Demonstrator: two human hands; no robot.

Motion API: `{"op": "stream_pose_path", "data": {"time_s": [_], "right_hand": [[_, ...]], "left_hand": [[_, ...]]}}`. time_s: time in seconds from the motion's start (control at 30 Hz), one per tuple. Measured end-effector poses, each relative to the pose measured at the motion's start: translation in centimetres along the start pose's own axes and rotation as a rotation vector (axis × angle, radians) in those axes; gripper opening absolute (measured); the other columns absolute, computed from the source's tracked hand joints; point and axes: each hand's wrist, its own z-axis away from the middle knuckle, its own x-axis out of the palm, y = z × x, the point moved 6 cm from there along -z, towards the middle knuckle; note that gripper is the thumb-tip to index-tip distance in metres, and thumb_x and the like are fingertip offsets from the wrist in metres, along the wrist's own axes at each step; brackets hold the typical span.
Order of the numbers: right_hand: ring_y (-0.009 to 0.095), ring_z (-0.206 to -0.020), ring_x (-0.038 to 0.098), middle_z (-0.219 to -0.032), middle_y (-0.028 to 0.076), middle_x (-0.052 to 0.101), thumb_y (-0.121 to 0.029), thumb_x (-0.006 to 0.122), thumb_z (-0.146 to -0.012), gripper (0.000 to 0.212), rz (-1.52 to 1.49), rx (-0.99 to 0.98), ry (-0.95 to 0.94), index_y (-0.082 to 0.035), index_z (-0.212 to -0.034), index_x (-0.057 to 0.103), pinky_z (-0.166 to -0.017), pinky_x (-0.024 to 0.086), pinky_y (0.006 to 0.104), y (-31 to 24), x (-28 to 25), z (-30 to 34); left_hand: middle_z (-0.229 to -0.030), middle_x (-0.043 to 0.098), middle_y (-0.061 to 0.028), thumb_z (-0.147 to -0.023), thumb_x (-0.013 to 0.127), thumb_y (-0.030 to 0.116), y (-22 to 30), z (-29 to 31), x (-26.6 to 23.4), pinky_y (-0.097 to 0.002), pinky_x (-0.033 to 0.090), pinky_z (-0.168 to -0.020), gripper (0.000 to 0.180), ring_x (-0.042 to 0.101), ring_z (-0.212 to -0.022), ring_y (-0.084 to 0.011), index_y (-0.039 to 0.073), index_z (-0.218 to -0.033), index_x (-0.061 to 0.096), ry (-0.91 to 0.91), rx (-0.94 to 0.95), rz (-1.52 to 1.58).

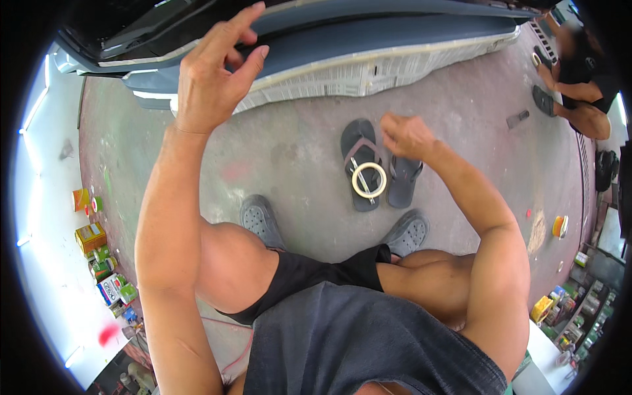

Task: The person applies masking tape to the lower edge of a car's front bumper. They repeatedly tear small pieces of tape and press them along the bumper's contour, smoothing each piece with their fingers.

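Note:
In front of me is a vehicle's dark blue-grey lower panel (395, 36), its lower side covered with newspaper (342, 80) edged with pale tape. My left hand (214, 79) is raised at the panel's left part, thumb and fingers apart with nothing visible between them; I cannot tell whether it touches. My right hand (408, 136) hovers above the flip-flops with its fingers curled together, and whatever they hold is hidden. Beneath it lie a left flip-flop (357, 133) and a right flip-flop (400, 191). A roll of masking tape (384, 181) rests on the left one, over a thin whitish tool (355, 162).
At the far right a co-worker (582, 79) crouches, a tape roll (536, 60) at their hand. A small flat tool (518, 119) lies on the floor. Several paint cans (90, 237) line the left wall, and a crowded shelf (579, 316) stands at the lower right.

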Motion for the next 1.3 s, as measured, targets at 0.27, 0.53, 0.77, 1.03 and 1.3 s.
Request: {"op": "stream_pose_path", "data": {"time_s": [0.27, 0.53, 0.77, 1.03, 1.3], "right_hand": [[0.032, -0.094, 0.071, -0.103, 0.010, 0.068, -0.032, 0.079, -0.098, 0.028, -0.089, -0.200, -0.279, -0.009, -0.108, 0.066, -0.087, 0.058, 0.0449, -8.3, 9.1, 7.8], [0.037, -0.110, 0.072, -0.114, 0.018, 0.074, -0.031, 0.076, -0.101, 0.031, -0.202, 0.339, -0.303, -0.005, -0.117, 0.071, -0.096, 0.057, 0.0478, -7.8, 9.8, 5.7], [0.040, -0.097, 0.067, -0.105, 0.019, 0.067, -0.018, 0.080, -0.099, 0.028, -0.546, 0.274, 0.053, -0.001, -0.116, 0.066, -0.087, 0.054, 0.0488, -9.2, -0.6, -1.4], [0.039, -0.099, 0.068, -0.107, 0.017, 0.069, -0.010, 0.082, -0.094, 0.027, -0.463, 0.106, 0.242, -0.003, -0.115, 0.067, -0.084, 0.056, 0.0483, -9.4, -3.8, -4.9], [0.039, -0.098, 0.068, -0.107, 0.016, 0.070, -0.008, 0.084, -0.092, 0.028, -0.410, 0.078, 0.273, -0.003, -0.114, 0.067, -0.084, 0.056, 0.0481, -9.5, -5.0, -5.9]], "left_hand": [[-0.114, 0.077, -0.0125, -0.096, 0.077, 0.000, 2.6, 0.3, 3.1, -0.0370, 0.064, -0.079, 0.026, 0.077, -0.097, -0.0287, 0.003, -0.121, 0.080, -0.237, 0.134, 0.143], [-0.118, 0.079, -0.0169, -0.098, 0.076, 0.006, 2.8, 2.7, 7.4, -0.0424, 0.062, -0.085, 0.023, 0.076, -0.103, -0.0371, -0.002, -0.119, 0.080, -0.611, 0.077, 0.251], [-0.135, 0.071, -0.0199, -0.101, 0.074, 0.016, 0.9, 6.4, 10.6, -0.0429, 0.060, -0.096, 0.047, 0.074, -0.113, -0.0342, -0.001, -0.145, 0.070, -0.810, -0.156, 0.334], [-0.138, 0.068, -0.0160, -0.101, 0.075, 0.009, 0.2, 5.7, 10.6, -0.0382, 0.061, -0.095, 0.046, 0.074, -0.110, -0.0270, -0.001, -0.146, 0.071, -0.717, -0.328, 0.446], [-0.116, 0.073, -0.0138, -0.101, 0.077, 0.009, 0.6, 5.2, 10.2, -0.0350, 0.061, -0.093, 0.038, 0.074, -0.097, -0.0223, -0.005, -0.137, 0.074, -0.505, -0.414, 0.464]]}}
